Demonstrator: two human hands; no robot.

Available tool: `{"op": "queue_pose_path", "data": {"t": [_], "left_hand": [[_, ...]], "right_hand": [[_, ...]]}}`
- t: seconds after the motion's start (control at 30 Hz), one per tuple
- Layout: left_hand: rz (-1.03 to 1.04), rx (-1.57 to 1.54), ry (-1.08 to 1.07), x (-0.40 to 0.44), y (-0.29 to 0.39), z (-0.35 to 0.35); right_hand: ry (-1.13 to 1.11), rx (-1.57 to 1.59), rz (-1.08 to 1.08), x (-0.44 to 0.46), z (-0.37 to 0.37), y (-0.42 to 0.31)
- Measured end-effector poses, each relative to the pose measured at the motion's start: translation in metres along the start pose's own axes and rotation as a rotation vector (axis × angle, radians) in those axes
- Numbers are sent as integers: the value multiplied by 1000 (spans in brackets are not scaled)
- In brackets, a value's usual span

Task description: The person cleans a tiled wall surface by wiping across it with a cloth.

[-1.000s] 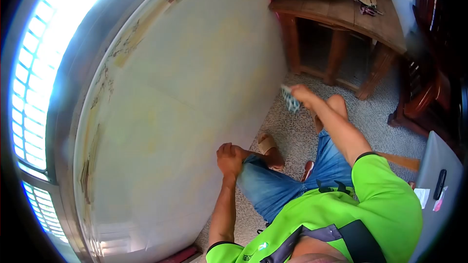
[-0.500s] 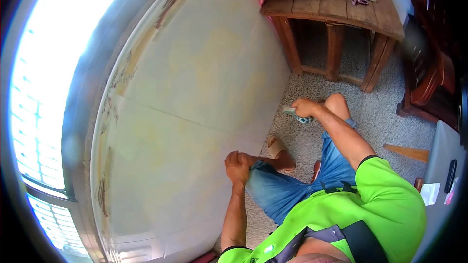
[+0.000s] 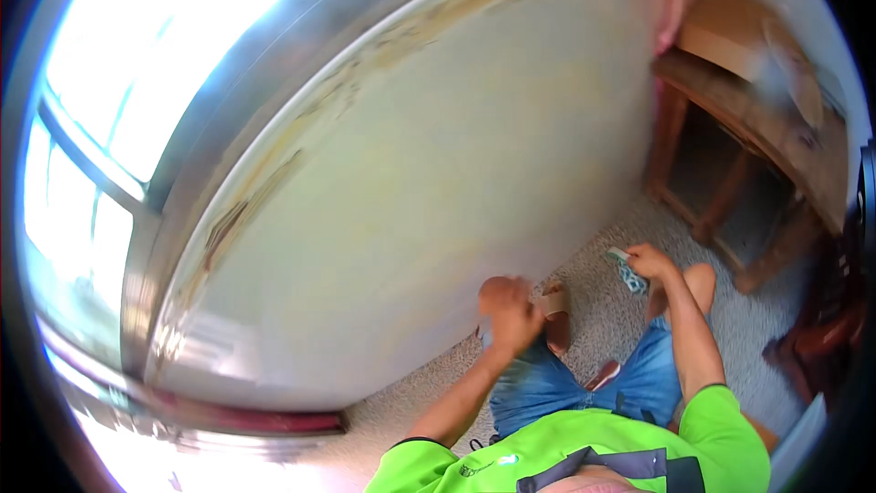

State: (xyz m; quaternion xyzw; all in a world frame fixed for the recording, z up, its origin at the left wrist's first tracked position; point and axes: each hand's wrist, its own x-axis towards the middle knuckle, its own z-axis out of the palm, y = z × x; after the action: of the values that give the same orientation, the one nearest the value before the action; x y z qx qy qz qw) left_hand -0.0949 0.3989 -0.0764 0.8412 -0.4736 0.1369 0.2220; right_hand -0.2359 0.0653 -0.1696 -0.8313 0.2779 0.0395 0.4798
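Note:
My left hand [image 3: 518, 318] is just beside my bare left knee [image 3: 497, 292], its fingers smeared by motion; whether it holds anything is unclear. Near my right knee [image 3: 698, 285], my right hand [image 3: 650, 261] is closed on a teal-and-white patterned item [image 3: 630, 276] with a pale upper edge, which hangs over the speckled floor. I sit with blue denim shorts [image 3: 538, 393] on and a tan-strapped sandal [image 3: 554, 303] on my left foot.
A large pale panel [image 3: 438, 173] with brown stains along its edge fills the left and centre. At the upper right, a wooden table [image 3: 730, 110] bears a cardboard box [image 3: 725, 32]. Dark wooden furniture [image 3: 826, 338] stands at the right edge, and a bright window [image 3: 109, 128] at the left.
The view has swung, so the panel, table and my body appear shifted. My left hand has come off its resting place on the left knee. My right hand still holds the patterned item.

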Motion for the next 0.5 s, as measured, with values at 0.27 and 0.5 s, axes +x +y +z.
{"op": "queue_pose_path", "data": {"t": [0.27, 0.5], "left_hand": [[-397, -767, 44, -3, 97, 52], [-655, -907, 245, 26, 32, -36]], "right_hand": [[-545, 911, -266, -53, 49, -104], [-478, 787, -135, -74, -4, -126]]}}
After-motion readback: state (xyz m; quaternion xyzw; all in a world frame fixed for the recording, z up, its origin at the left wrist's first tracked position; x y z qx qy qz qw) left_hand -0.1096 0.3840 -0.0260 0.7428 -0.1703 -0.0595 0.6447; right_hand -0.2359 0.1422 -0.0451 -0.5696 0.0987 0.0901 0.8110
